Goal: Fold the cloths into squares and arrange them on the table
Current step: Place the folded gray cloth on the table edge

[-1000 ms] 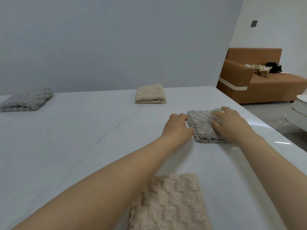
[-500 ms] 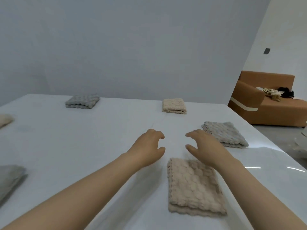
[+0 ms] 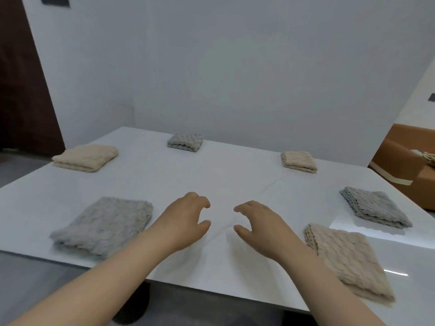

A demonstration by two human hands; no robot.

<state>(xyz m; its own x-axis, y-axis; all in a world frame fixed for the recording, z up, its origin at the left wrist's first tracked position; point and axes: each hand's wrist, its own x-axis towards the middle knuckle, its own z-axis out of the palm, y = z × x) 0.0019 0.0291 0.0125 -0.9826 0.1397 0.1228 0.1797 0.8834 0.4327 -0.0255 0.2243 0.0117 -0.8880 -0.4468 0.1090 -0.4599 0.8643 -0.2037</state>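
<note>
White table (image 3: 223,180) had six folded cloths set round it: far-left beige cloth (image 3: 86,157), far-middle grey cloth (image 3: 185,142), far-right beige cloth (image 3: 298,161), right grey cloth (image 3: 374,207), near-right beige cloth (image 3: 348,260), near-left grey cloth (image 3: 103,225). Left hand (image 3: 186,222) and right hand (image 3: 263,225) were over the near middle, between the two near cloths. Both hands' fingers were loosely curled, gripping nothing, apart from every cloth.

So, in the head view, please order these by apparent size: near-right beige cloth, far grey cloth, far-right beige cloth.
1. near-right beige cloth: largest, though nearest the camera.
2. far-right beige cloth and far grey cloth: they look alike, so not ranked.
</note>
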